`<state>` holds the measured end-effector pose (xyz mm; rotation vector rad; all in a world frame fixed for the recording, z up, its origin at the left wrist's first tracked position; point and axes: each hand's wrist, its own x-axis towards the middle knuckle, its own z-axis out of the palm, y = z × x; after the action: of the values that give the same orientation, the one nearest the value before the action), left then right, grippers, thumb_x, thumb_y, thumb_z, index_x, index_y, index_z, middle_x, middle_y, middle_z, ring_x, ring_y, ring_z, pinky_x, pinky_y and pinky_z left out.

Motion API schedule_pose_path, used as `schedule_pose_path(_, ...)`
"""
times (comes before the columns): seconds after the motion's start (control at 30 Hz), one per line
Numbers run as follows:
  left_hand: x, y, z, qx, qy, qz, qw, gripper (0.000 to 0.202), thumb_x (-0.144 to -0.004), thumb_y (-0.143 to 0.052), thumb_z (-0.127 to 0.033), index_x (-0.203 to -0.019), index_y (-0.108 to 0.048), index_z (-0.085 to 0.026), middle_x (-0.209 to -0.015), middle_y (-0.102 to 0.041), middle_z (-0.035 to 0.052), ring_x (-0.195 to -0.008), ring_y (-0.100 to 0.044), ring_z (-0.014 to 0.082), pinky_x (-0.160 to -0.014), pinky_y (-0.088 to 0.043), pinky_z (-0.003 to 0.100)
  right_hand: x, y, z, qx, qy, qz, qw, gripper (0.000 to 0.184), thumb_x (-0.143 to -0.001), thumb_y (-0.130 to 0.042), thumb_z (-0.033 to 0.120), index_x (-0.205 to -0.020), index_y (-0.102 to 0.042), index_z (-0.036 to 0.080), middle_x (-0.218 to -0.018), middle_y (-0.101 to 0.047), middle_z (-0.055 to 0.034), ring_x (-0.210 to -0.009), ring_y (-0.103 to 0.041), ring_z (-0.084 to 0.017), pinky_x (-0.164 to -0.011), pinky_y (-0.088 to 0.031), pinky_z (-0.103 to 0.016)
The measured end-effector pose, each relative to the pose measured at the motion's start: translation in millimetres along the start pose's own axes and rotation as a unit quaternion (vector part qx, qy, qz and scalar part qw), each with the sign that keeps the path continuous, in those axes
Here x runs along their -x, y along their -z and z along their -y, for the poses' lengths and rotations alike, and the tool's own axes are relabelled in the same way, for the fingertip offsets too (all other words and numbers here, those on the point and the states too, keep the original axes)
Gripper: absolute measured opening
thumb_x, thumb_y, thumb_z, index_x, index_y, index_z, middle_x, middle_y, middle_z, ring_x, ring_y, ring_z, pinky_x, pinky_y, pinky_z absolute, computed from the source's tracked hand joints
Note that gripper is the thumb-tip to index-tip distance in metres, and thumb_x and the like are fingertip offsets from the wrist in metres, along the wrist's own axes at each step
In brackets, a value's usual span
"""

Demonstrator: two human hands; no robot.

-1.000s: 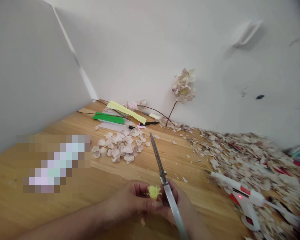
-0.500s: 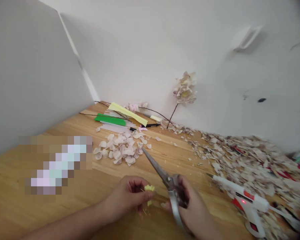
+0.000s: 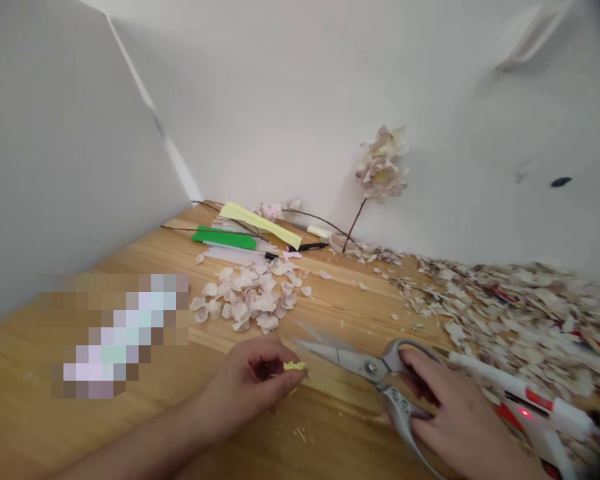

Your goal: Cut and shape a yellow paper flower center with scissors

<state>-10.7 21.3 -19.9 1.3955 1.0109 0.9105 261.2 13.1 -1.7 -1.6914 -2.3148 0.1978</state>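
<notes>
My left hand [image 3: 253, 380] pinches a small yellow fringed paper piece [image 3: 294, 366] just above the wooden table [image 3: 130, 427]. My right hand [image 3: 463, 420] lies low at the right on the handles of silver scissors [image 3: 365, 363], whose blades point left toward the yellow piece. The scissors rest at or near the table surface. Tiny yellow snippets [image 3: 300, 435] lie on the wood below my left hand.
A heap of pale pink petals [image 3: 250, 300] lies ahead. Green and yellow paper strips [image 3: 240, 230], pens and wire stems sit near the wall. A paper flower [image 3: 383, 167] leans on the wall. Paper scraps [image 3: 510, 307] cover the right side. A white and red glue gun [image 3: 530, 407] lies there.
My right hand has swung the scissors from upright down and to the right, away from the yellow piece. My left hand stays put holding the piece. The view shifted slightly.
</notes>
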Motion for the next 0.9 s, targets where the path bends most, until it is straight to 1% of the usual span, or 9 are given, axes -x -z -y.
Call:
schedule_pose_path(0.07,-1.8,3.4,-2.7,-0.023,-0.031,-0.026,0.999,0.018,-0.074,-0.065,-0.033,-0.069,-0.069,-0.016,-0.067,-0.052,0.0006,-0.060,-0.050,0.0116,-0.055,-0.041,0.022,-2.2,-2.2,5.8,-0.001,0.010,0.001,1.000,0.007,-0.068,-0.057,0.031,-0.071,-0.053,0.026,-0.070,-0.066,-0.0032,-0.059,-0.061,-0.021,-0.051,-0.046,-0.029)
schedule_pose_path(0.13,-3.4,6.5,-5.6,-0.033,-0.058,-0.039,0.997,0.013,-0.074,-0.066,-0.028,-0.069,-0.071,-0.017,-0.075,-0.055,0.0027,-0.072,-0.053,0.0144,-0.067,-0.044,0.025,-2.9,-2.0,13.2,0.006,0.022,0.015,1.000,0.009,-0.068,-0.057,0.028,-0.076,-0.056,0.025,-0.071,-0.068,-0.0041,-0.059,-0.062,-0.022,-0.052,-0.049,-0.030)
schedule_pose_path(0.23,-4.7,9.8,-8.8,-0.013,-0.072,-0.019,0.997,0.009,-0.074,-0.065,-0.024,-0.075,-0.074,-0.021,-0.088,-0.061,0.0052,-0.086,-0.057,0.0178,-0.077,-0.045,0.027,1.0,-0.6,16.8,0.035,0.038,0.036,0.998,0.017,-0.068,-0.063,0.032,-0.081,-0.059,0.024,-0.077,-0.070,-0.0062,-0.062,-0.065,-0.024,-0.055,-0.054,-0.034)
schedule_pose_path(0.27,-4.9,10.5,-9.5,0.001,-0.069,-0.009,0.998,0.010,-0.074,-0.065,-0.024,-0.077,-0.074,-0.021,-0.090,-0.063,0.0057,-0.087,-0.059,0.0184,-0.077,-0.045,0.027,3.4,-0.9,14.5,0.042,0.052,0.033,0.997,0.024,-0.068,-0.065,0.037,-0.086,-0.060,0.023,-0.083,-0.071,-0.0085,-0.068,-0.067,-0.026,-0.057,-0.056,-0.035)
schedule_pose_path(0.37,-4.8,11.5,-11.5,0.038,-0.019,0.010,0.999,0.010,-0.074,-0.067,-0.025,-0.078,-0.075,-0.020,-0.087,-0.068,0.0064,-0.083,-0.062,0.0189,-0.072,-0.047,0.026,10.8,-4.5,0.8,0.069,0.115,-0.012,0.991,0.064,-0.065,-0.068,0.053,-0.114,-0.057,0.013,-0.112,-0.065,-0.0197,-0.097,-0.064,-0.035,-0.073,-0.058,-0.043)
schedule_pose_path(0.43,-4.1,11.9,-12.6,0.045,0.013,0.016,0.999,0.011,-0.074,-0.067,-0.026,-0.078,-0.075,-0.020,-0.083,-0.070,0.0059,-0.079,-0.063,0.0184,-0.071,-0.047,0.026,13.9,-7.8,-8.1,0.090,0.135,-0.019,0.987,0.076,-0.065,-0.067,0.058,-0.122,-0.053,0.008,-0.119,-0.061,-0.0231,-0.104,-0.061,-0.038,-0.079,-0.056,-0.046)
schedule_pose_path(0.57,-2.0,12.5,-13.6,0.028,-0.013,0.017,0.999,0.012,-0.075,-0.066,-0.028,-0.077,-0.074,-0.019,-0.078,-0.071,0.0052,-0.074,-0.062,0.0176,-0.068,-0.046,0.026,13.8,-9.9,-12.4,0.094,0.119,0.016,0.988,0.074,-0.069,-0.064,0.057,-0.123,-0.054,0.008,-0.122,-0.058,-0.0232,-0.104,-0.061,-0.037,-0.081,-0.055,-0.047)
schedule_pose_path(0.73,-3.3,12.9,-15.4,0.030,-0.016,-0.005,0.999,0.010,-0.073,-0.068,-0.028,-0.073,-0.074,-0.021,-0.075,-0.071,0.0045,-0.072,-0.063,0.0169,-0.065,-0.046,0.025,7.7,-1.1,2.5,0.053,0.094,0.050,0.993,0.069,-0.063,-0.071,0.054,-0.118,-0.058,0.013,-0.116,-0.063,-0.0181,-0.098,-0.064,-0.035,-0.079,-0.055,-0.045)
schedule_pose_path(0.9,-1.8,14.9,-15.4,0.007,-0.046,0.032,0.998,0.013,-0.074,-0.066,-0.021,-0.083,-0.075,-0.022,-0.082,-0.072,0.0036,-0.075,-0.063,0.0159,-0.066,-0.045,0.023,3.3,9.9,15.3,0.006,0.064,0.091,0.994,0.052,-0.064,-0.073,0.044,-0.108,-0.057,0.021,-0.105,-0.066,-0.0094,-0.088,-0.064,-0.029,-0.073,-0.055,-0.038)
